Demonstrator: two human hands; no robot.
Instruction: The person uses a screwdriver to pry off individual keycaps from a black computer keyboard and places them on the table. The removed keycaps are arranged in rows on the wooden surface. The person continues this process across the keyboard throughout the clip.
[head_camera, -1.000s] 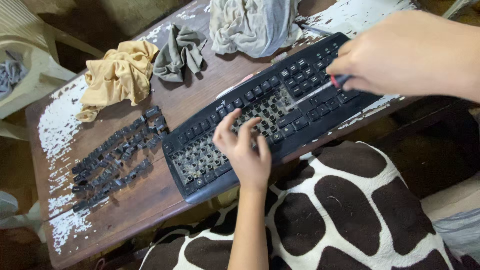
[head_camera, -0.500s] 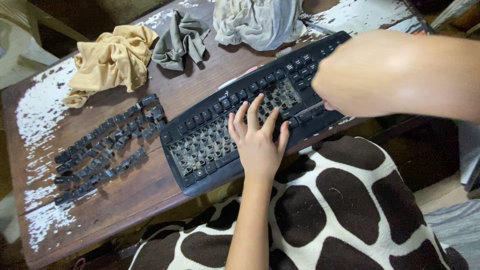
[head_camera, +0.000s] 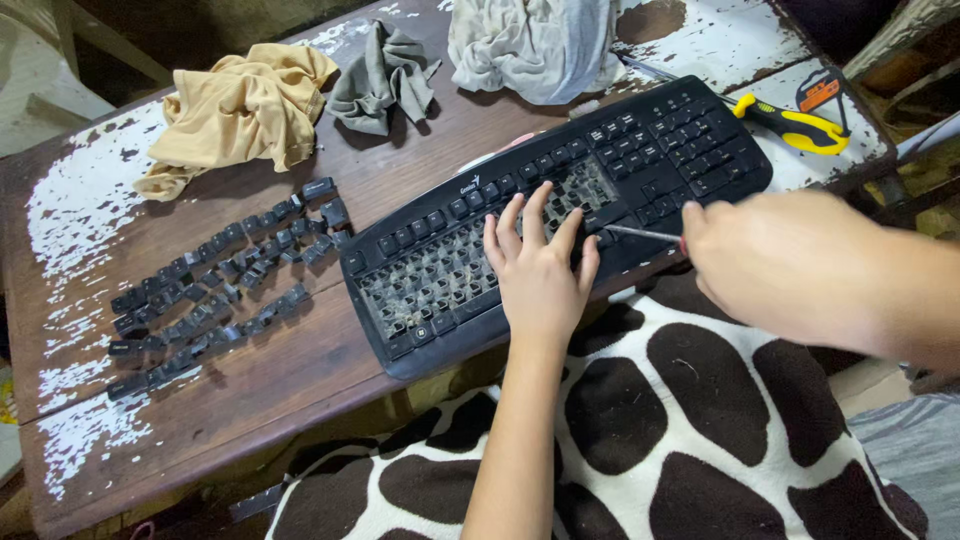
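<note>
A black keyboard lies slanted on the worn wooden table, with many keycaps gone from its left and middle. My left hand rests flat on it, fingers spread over the bare key area. My right hand is closed around a thin screwdriver whose metal tip points at the keys just right of my left fingers. Several removed black keycaps lie in rows on the table left of the keyboard.
A tan cloth, a grey rag and a pale bundled cloth lie along the table's far side. A yellow-and-black handled tool sits at the far right corner. A brown-spotted white fabric covers my lap.
My right hand drew back to the right and lower, off the keyboard's right end, showing the screwdriver's shaft. My left hand stays on the keys, shifted slightly right.
</note>
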